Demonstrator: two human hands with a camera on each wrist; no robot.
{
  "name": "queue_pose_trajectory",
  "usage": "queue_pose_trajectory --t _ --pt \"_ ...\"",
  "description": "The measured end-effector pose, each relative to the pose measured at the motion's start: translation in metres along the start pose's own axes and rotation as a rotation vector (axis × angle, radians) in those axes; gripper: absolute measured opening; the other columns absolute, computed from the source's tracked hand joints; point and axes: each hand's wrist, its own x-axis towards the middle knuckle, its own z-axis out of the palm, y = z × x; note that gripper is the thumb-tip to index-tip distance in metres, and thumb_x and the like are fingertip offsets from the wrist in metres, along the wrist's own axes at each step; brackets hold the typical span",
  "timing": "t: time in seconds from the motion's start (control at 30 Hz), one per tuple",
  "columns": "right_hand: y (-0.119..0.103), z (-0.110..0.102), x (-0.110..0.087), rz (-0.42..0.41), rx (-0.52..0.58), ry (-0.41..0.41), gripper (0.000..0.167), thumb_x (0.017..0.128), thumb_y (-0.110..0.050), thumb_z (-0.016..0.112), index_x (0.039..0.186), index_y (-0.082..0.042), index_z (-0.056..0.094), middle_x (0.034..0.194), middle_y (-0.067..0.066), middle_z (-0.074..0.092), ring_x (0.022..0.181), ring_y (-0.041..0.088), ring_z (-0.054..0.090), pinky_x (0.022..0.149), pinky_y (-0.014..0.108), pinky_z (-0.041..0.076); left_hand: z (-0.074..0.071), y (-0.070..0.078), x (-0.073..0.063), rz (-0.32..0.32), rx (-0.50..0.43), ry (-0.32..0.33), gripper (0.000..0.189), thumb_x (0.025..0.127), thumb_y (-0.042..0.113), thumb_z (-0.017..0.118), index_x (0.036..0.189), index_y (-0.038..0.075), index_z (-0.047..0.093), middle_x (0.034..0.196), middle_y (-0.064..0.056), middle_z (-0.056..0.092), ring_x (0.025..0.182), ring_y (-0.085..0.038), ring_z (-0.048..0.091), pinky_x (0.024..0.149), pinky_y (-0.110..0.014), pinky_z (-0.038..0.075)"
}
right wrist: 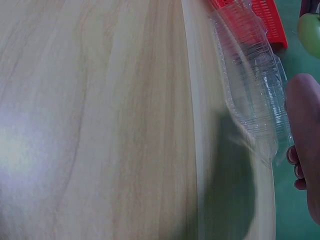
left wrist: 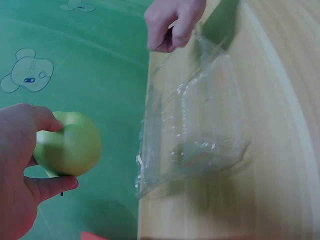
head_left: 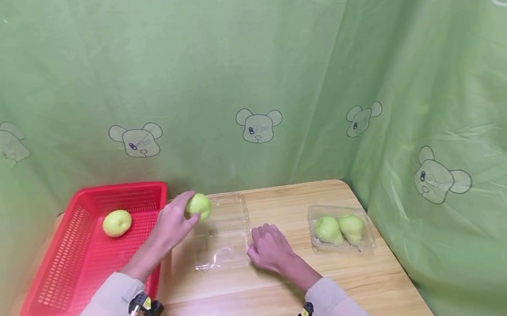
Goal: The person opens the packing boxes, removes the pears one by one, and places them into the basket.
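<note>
A green pear is pinched between the thumb and fingers of my left hand, stem end down in the left wrist view. In the head view it is raised over the back left part of an open clear plastic clamshell box. My right hand, its fingers curled, grips the right edge of that box where lid and base meet. The right wrist view shows the curled fingers at the box's end, with part of the hand cut off by the frame.
To the left stands a red plastic basket with one yellow-green pear inside. A second clear box holding two green pears sits at the right of the wooden table. Green printed curtain surrounds the table.
</note>
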Motion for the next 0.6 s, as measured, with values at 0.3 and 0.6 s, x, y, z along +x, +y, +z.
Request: queue_pose_trajectory --t 0.3,0.6 --pt "0.002 0.000 -0.001 0.002 -0.004 -0.016 0.022 0.091 -0.029 0.055 0.076 -0.016 0.046 0.066 -0.003 0.042 0.066 0.017 0.040 0.064 0.025 0.036 -0.023 -0.013 0.008 -0.032 0.022 0.066 0.061 0.089 0.009 0.076 0.144 -0.003 0.054 0.145 -0.027 0.059 0.128 -0.046 0.062 0.107 -0.057 0.056" --pt "0.002 0.001 -0.001 -0.009 -0.016 0.006 0.023 0.090 -0.028 0.059 0.076 -0.015 0.047 0.065 -0.002 0.043 0.065 0.017 0.040 0.063 0.025 0.037 -0.043 -0.027 0.007 -0.051 0.078 0.105 0.058 0.090 0.009 0.073 0.144 -0.002 0.055 0.145 -0.026 0.059 0.130 -0.046 0.060 0.110 -0.061 0.051"
